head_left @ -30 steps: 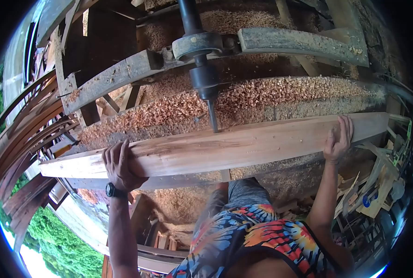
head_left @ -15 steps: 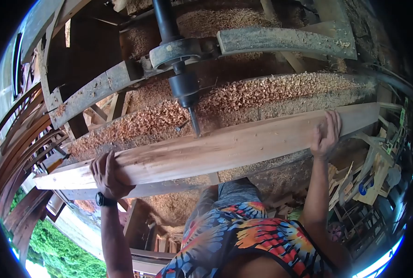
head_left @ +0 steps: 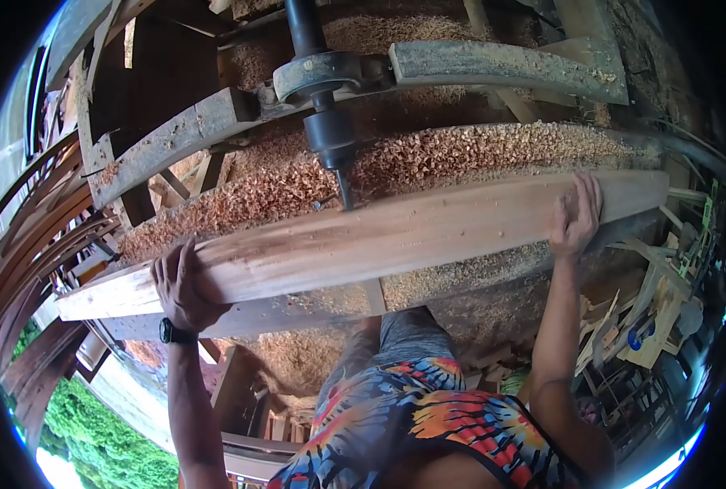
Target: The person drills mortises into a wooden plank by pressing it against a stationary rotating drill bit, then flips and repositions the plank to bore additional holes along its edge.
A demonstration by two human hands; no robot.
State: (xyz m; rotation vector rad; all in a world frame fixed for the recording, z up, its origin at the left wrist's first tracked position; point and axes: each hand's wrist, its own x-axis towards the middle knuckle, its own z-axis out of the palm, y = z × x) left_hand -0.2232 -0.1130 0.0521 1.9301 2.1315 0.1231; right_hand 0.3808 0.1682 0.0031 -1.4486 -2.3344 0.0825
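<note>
A long, pale wooden board [head_left: 412,232] lies across the bench [head_left: 330,306]. My left hand [head_left: 185,285], with a dark watch at the wrist, grips the board toward its left end. Toward the other end, my right hand [head_left: 576,216] is on the board, fingers bent over its far edge and thumb on the face. Above the middle stands a black drill chuck [head_left: 330,138] with a slim metal bit [head_left: 344,189]. The bit's tip meets the board's far edge; whether it is cutting in or only touching, I cannot tell.
Wood shavings [head_left: 461,155] are heaped along the bench behind the board. A curved wooden frame [head_left: 501,69] runs behind the chuck. Long strips of wood [head_left: 37,236] are stacked at the left, and offcuts [head_left: 656,326] lie at the lower right.
The board and both hands have shifted away from my body, baring more of the bench's near side. Both hands keep their places on the board. The view has also shifted a little.
</note>
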